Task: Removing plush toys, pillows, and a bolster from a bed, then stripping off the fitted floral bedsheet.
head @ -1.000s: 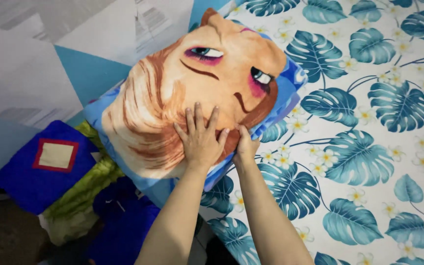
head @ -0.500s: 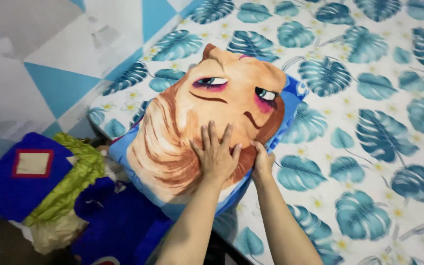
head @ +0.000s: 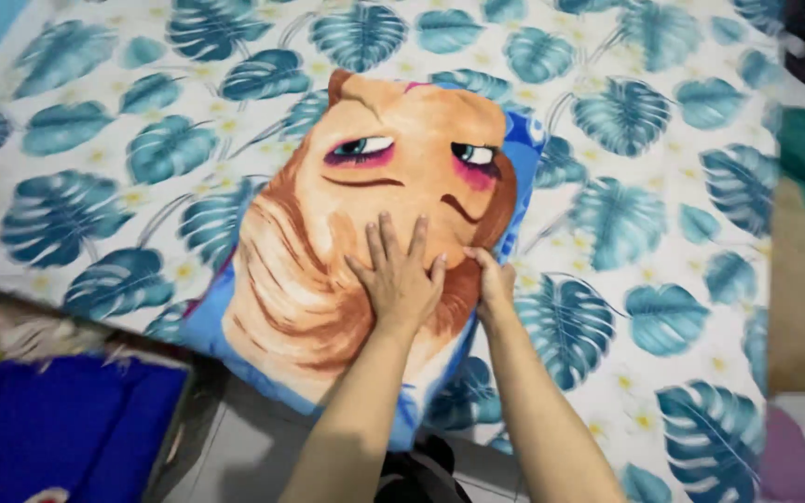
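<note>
Left hand (head: 401, 278) flat, fingers spread, pressing large face-printed blue-edged pillow (head: 328, 279); right hand (head: 493, 284) clenched on right edge. Long axis diagonal, on leaf-patterned bedsheet (head: 663, 214).

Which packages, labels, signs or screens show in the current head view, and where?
None in view.
Only prints: pillow with a cartoon face in orange, brown and blue, under the left hand and right hand.
Bedsheet: white with teal leaves.

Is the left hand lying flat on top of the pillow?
Yes, the left hand lies flat with spread fingers on the printed pillow.
</note>
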